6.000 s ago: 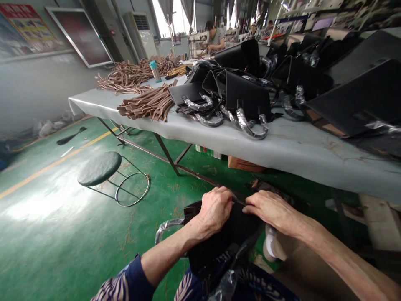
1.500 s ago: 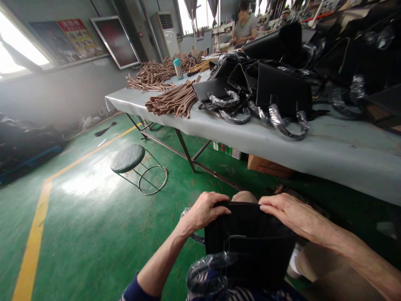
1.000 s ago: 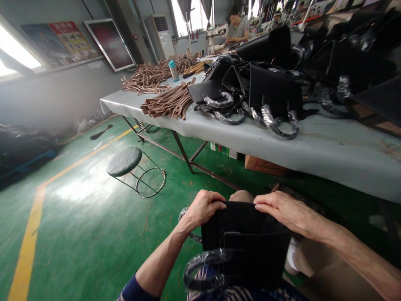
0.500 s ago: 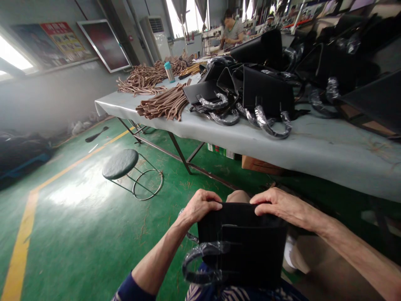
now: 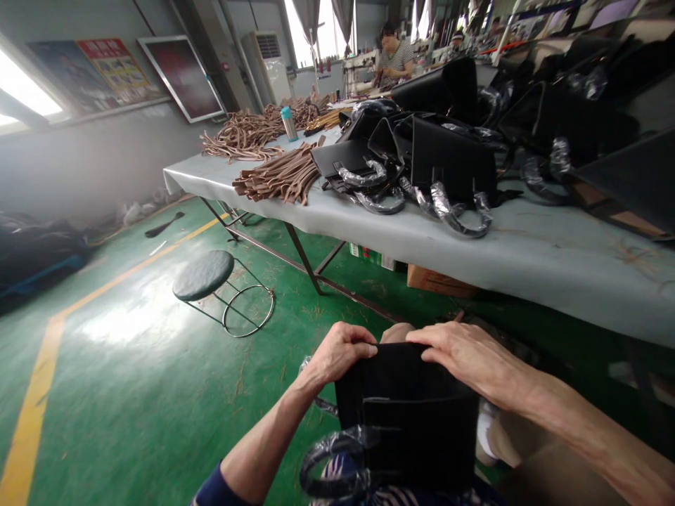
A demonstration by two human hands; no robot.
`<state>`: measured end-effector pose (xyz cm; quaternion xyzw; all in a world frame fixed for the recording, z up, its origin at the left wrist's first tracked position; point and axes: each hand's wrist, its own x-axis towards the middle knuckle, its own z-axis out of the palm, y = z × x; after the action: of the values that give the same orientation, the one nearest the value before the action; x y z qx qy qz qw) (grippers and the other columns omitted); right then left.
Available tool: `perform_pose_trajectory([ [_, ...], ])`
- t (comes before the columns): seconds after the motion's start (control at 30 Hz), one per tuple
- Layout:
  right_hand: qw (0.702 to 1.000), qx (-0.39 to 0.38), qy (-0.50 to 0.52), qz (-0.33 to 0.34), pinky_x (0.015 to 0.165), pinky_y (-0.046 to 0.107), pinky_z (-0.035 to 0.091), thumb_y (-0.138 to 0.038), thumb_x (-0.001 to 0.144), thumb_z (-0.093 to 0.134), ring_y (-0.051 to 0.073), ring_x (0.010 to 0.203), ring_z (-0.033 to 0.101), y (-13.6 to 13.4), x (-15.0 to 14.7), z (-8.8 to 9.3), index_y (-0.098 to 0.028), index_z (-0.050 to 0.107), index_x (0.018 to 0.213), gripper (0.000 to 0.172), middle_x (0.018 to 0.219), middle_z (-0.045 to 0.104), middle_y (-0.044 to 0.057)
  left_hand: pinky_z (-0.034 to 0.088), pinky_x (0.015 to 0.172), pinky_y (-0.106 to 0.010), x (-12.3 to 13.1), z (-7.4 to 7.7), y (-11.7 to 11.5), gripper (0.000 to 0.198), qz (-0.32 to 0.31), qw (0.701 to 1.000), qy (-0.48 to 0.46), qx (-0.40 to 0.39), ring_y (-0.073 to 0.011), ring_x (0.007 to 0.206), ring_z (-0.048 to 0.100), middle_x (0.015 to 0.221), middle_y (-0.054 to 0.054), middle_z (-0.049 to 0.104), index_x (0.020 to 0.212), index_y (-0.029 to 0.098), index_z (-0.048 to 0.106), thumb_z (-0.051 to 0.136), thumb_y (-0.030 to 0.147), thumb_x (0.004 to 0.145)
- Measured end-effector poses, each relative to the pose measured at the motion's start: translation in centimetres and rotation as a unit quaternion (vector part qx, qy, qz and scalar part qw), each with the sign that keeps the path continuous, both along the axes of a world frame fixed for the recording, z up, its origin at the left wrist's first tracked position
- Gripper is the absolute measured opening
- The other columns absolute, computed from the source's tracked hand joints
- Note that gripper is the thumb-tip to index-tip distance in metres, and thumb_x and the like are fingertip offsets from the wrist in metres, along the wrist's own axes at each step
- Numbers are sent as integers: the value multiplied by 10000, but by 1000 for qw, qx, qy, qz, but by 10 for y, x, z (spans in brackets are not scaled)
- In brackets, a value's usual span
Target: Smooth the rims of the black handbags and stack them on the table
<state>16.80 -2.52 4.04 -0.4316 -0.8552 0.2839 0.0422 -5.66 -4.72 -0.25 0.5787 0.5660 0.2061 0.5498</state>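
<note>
A black handbag (image 5: 416,436) rests on my lap, lying on its side so that its plastic-wrapped handle (image 5: 337,443) points left. My left hand (image 5: 345,351) pinches the far edge of the bag near its left corner, thumb on the near side. On the same edge, farther right, my right hand (image 5: 448,348) grips with the thumb in front and the fingers over the far side. A second wrapped handle shows partly behind my left wrist. What lies inside the bag is too dark to make out.
Ahead stands a grey-covered table (image 5: 422,242) bearing black handbags (image 5: 448,154) and bundles of brown straps (image 5: 279,172). A steel bottle (image 5: 289,125) stands among the straps. A round stool (image 5: 203,275) is on the green floor to the left. Another person (image 5: 395,60) sits farther back.
My right hand has slid left along the bag's edge, closer to my left hand. The bag's near panel and handle have shifted slightly down.
</note>
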Motion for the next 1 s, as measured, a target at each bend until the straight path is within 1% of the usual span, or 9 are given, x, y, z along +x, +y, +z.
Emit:
perform_pose_trajectory([
  [0.1, 999, -46, 23, -16, 621, 226, 368, -292, 757, 493, 147, 709, 581, 0, -5, 4, -292, 660, 746, 167, 738, 665, -51, 270, 496, -203, 1, 3, -3, 213, 4, 1000, -3, -7, -83, 528, 373, 567, 28, 485, 767, 118, 653, 532, 252, 653],
  [0.17, 996, -73, 34, -27, 586, 219, 354, -351, 753, 502, 134, 640, 561, 2, -8, 5, -250, 654, 641, 214, 647, 643, -44, 267, 495, -203, 4, 8, -5, 207, 2, 1000, 0, -6, -82, 529, 371, 565, 30, 480, 759, 119, 655, 534, 249, 651],
  [0.33, 982, -162, 87, -48, 538, 218, 343, -412, 846, 330, 128, 606, 530, 6, -11, 1, -201, 645, 686, 411, 650, 624, -23, 277, 508, -202, 7, 14, -7, 197, 5, 1000, 13, 5, -81, 530, 372, 561, 34, 477, 748, 121, 659, 543, 244, 650],
  [0.4, 977, -182, 101, -49, 565, 220, 361, -406, 842, 336, 140, 659, 545, 6, -10, 0, -196, 640, 727, 387, 704, 633, -16, 285, 515, -200, 5, 12, -6, 194, 8, 1000, 5, 6, -82, 537, 380, 567, 33, 481, 747, 119, 658, 541, 239, 650],
  [0.5, 984, -155, 85, -13, 661, 219, 375, -324, 739, 508, 156, 771, 566, 4, -8, -2, -240, 644, 785, 166, 807, 654, -37, 290, 514, -199, 3, 7, -5, 197, 10, 1000, 1, 0, -87, 547, 389, 577, 30, 489, 751, 118, 656, 537, 241, 652],
  [0.57, 993, -107, 48, -7, 657, 215, 365, -252, 682, 552, 148, 749, 568, 2, -8, -2, -262, 639, 757, 115, 770, 653, -51, 289, 512, -200, 3, 5, -4, 199, 9, 1000, 6, -2, -87, 545, 386, 577, 29, 488, 747, 118, 654, 540, 251, 653],
  [0.7, 999, -47, 26, 9, 598, 213, 343, -196, 716, 485, 114, 599, 539, 3, -11, -2, -240, 609, 633, 156, 633, 625, -50, 275, 502, -203, 4, 2, -4, 211, 6, 1000, 9, 4, -85, 537, 371, 570, 31, 478, 749, 118, 650, 546, 278, 658],
  [0.83, 997, -53, 48, 18, 564, 213, 325, -256, 768, 458, 97, 549, 513, 6, -10, -5, -207, 566, 545, 253, 597, 612, -54, 273, 507, -205, 6, 1, -5, 207, 3, 1000, 6, 11, -84, 540, 369, 573, 34, 473, 747, 124, 651, 542, 277, 660],
  [1.0, 996, -59, 52, 29, 569, 212, 336, -279, 803, 432, 103, 568, 531, 7, -6, -8, -213, 591, 587, 276, 617, 621, -49, 281, 518, -202, 6, 1, -5, 204, 4, 1000, 3, 10, -86, 557, 385, 585, 33, 482, 755, 123, 652, 547, 270, 661],
])
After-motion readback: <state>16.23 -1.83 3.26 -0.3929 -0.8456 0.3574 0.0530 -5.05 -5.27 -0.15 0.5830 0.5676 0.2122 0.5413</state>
